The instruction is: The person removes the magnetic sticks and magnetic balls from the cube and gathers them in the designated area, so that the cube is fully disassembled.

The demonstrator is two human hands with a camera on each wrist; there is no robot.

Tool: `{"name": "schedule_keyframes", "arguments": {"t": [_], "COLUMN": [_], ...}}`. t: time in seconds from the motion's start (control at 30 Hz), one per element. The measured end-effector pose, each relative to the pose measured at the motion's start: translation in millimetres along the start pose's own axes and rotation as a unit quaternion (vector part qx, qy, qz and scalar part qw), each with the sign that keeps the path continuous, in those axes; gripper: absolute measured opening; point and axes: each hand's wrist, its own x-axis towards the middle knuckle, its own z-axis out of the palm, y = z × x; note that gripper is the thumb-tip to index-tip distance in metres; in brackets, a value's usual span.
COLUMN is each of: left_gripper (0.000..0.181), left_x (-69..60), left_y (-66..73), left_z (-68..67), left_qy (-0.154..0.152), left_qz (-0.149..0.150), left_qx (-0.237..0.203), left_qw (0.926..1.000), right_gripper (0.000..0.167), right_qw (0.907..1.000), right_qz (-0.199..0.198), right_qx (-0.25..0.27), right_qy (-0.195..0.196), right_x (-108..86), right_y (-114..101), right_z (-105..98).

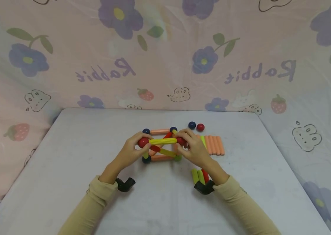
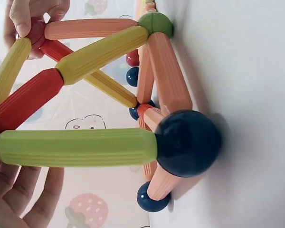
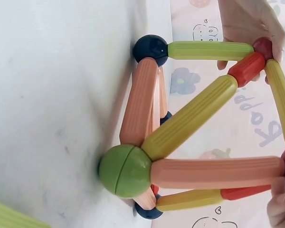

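Note:
A frame of toy building sticks and balls stands on the table, its base of orange sticks (image 1: 160, 158) joined by dark blue balls (image 2: 189, 143) and a green ball (image 3: 125, 171). My left hand (image 1: 130, 150) pinches a red ball (image 1: 142, 142) at the top left, above a light green upright stick (image 2: 78, 147). At the top right my right hand (image 1: 194, 148) grips another red ball (image 1: 180, 141), which meets an orange upright stick (image 3: 218, 172). Between both balls runs a yellow stick (image 1: 163, 141). Red-and-yellow diagonals (image 3: 192, 116) cross the frame's sides.
Loose blue ball (image 1: 192, 125) and red ball (image 1: 200, 127) lie behind the frame. Right of it is a row of orange sticks (image 1: 216, 145) with a green one. Several green and red sticks (image 1: 197, 176) lie near my right wrist. A printed curtain (image 1: 165, 65) hangs behind the table.

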Motion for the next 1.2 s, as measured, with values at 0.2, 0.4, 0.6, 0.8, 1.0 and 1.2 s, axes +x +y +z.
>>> {"name": "schedule_keyframes", "arguments": {"t": [0.2,0.4,0.6,0.8,1.0,1.2], "left_gripper": [0.028,0.033,0.033,0.033,0.031,0.029], "left_x": [1.8,-1.4,-1.9,-1.1,-0.1,1.4], "left_y": [-1.6,-3.4,-4.3,-7.2,-8.9,-9.2], "left_z": [-0.6,3.0,5.9,8.5,11.0,10.9], "left_qy": [-0.015,0.012,0.021,0.006,-0.002,0.007], "left_qz": [0.002,0.028,0.026,-0.012,-0.031,-0.045], "left_qx": [-0.001,0.018,0.017,-0.011,-0.041,-0.063], "left_qw": [0.9999,0.9994,0.9993,0.9999,0.9987,0.997], "right_gripper": [0.023,0.021,0.022,0.026,0.032,0.033], "right_qw": [0.9999,0.9997,0.9994,0.999,0.9979,0.9986], "right_qz": [0.004,0.015,0.031,0.04,0.064,0.041], "right_qx": [0.015,0.019,0.009,0.008,-0.005,-0.033], "right_qy": [-0.006,0.001,0.012,0.018,0.008,0.012], "right_x": [1.0,2.3,4.3,6.9,8.3,12.4], "right_y": [2.9,4.0,1.8,-0.4,-1.5,-1.2], "right_z": [1.5,4.3,7.2,7.9,6.2,5.7]}}
